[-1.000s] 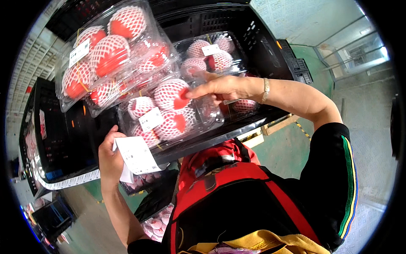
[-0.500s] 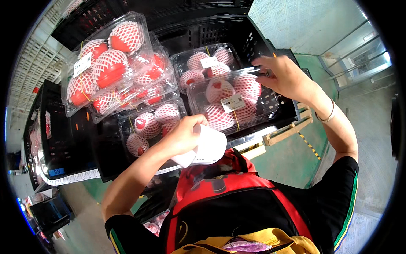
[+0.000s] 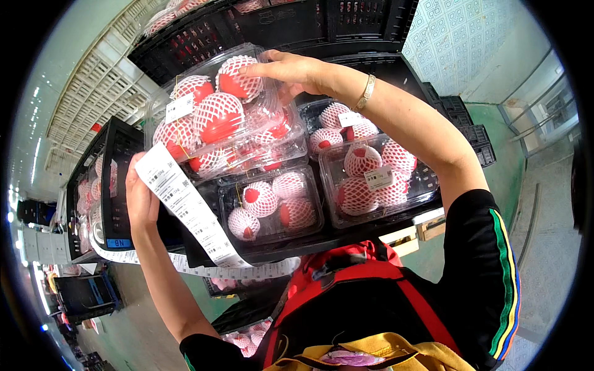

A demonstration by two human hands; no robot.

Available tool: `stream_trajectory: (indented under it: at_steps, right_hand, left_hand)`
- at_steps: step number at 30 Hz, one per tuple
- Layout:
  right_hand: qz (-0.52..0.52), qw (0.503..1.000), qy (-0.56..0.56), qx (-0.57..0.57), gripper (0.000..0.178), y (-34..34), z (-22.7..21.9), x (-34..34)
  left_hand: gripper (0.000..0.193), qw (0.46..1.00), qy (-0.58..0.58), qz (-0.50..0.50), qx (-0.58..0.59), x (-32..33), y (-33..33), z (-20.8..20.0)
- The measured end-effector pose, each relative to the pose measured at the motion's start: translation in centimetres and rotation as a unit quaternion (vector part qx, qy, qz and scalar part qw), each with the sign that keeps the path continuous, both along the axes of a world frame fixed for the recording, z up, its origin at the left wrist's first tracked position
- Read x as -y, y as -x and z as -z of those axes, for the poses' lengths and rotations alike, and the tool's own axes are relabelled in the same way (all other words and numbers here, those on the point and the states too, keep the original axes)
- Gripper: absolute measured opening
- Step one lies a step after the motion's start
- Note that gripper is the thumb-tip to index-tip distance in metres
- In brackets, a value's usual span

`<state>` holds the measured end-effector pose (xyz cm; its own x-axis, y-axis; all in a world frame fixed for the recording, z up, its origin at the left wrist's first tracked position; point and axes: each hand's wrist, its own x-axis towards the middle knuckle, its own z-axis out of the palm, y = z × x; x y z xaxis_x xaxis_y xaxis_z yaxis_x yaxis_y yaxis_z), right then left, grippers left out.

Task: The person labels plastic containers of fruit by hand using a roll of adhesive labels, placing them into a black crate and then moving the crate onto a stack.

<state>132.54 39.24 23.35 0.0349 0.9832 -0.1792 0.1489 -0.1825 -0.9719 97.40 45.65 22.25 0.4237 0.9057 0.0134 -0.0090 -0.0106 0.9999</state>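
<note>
A clear plastic clamshell box (image 3: 207, 154) of red fruit in white foam nets tops a stack of similar boxes, with a white label and a yellow tie on it. My right hand (image 3: 291, 71) is closed on its far right corner, thumb over the lid. My left hand (image 3: 142, 191) is beside the box's near left corner, fingers closed on the end of a long strip of white printed labels (image 3: 195, 210); its fingertips are partly hidden. From there the strip runs down past the crate and curls back left. To the right, a labelled clamshell box (image 3: 377, 204) sits in the black crate.
Another clamshell box (image 3: 269, 232) without a visible label lies in front of the stack, and a labelled one (image 3: 322, 123) farther back. Black crates (image 3: 297, 28) rise behind, and one (image 3: 120, 210) stands at left. A wooden pallet (image 3: 427, 226) shows at right.
My right hand has gone from the right-hand box to the stacked box on the left. My left hand has moved left, and the label strip now stretches out from it.
</note>
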Motion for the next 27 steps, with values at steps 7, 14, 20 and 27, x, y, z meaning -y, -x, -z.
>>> stream_trajectory:
  at_steps: [7,14,20,27]
  right_hand:
    - [0.016,0.982,-0.154,-0.111,0.101,-3.2,-1.0,3.7]
    - [0.141,0.982,-0.097,0.081,0.079,-14.1,-5.0,15.3]
    - [0.259,0.963,-0.027,-0.065,0.089,-18.6,-1.7,19.9]
    - [0.256,0.966,0.012,0.044,0.072,-20.9,3.8,15.6]
  left_hand:
    - [0.010,0.995,-0.052,0.030,0.076,3.6,-5.3,0.6]
    - [0.004,0.975,0.020,0.210,0.075,10.3,-17.3,2.1]
    - [0.008,0.946,0.178,0.256,0.093,11.3,-24.5,4.5]
    - [0.003,0.956,0.172,0.228,0.070,10.7,-25.5,6.2]
